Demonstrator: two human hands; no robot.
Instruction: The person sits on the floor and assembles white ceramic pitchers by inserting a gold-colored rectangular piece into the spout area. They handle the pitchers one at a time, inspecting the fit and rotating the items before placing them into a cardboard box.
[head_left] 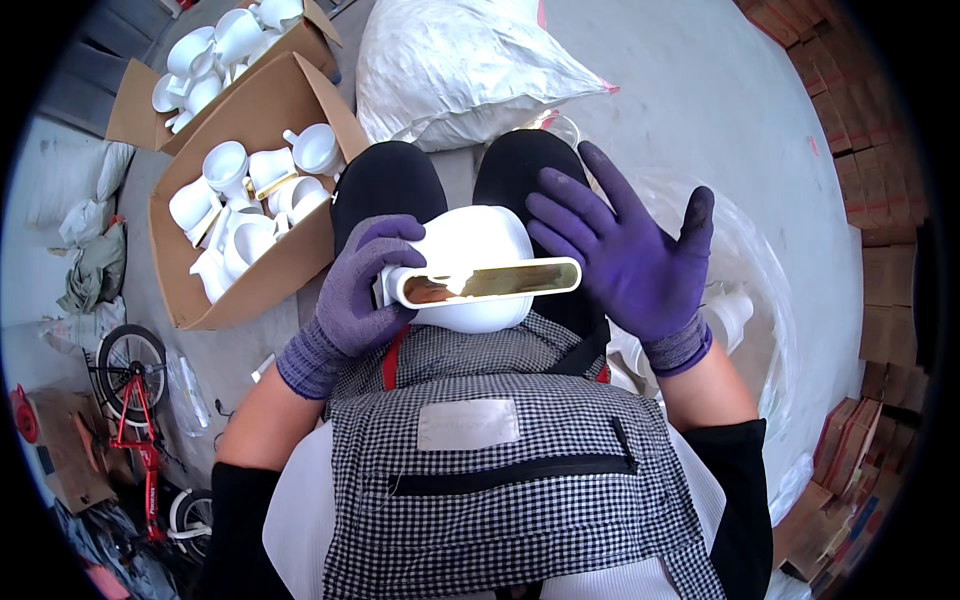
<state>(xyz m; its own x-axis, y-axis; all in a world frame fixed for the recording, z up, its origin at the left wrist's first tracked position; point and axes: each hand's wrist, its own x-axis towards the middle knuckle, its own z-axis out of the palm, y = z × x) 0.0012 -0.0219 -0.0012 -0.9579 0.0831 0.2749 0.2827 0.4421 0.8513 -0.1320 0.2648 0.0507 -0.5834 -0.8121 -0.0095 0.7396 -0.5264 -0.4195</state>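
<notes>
Over my lap is a white, rounded jug-like vessel (470, 232), with a long flat strip (490, 283) faced in shiny gold turned up toward me, perhaps its handle. My left hand (365, 280), in a purple-grey work glove, is closed round the left end of the piece. Beside its right end, my right hand (632, 250) is open in the same sort of glove, palm up and fingers spread. Dark smudges mark that glove's fingertips. The vessel's underside is hidden.
Left of my knees stands an open cardboard box (183, 290) of white handled cups and jugs, with another such box (135, 110) behind it. A stuffed white sack (450, 70) lies ahead. Clear plastic with white pieces (730, 315) is at my right. A red bicycle (140, 450) rests far left.
</notes>
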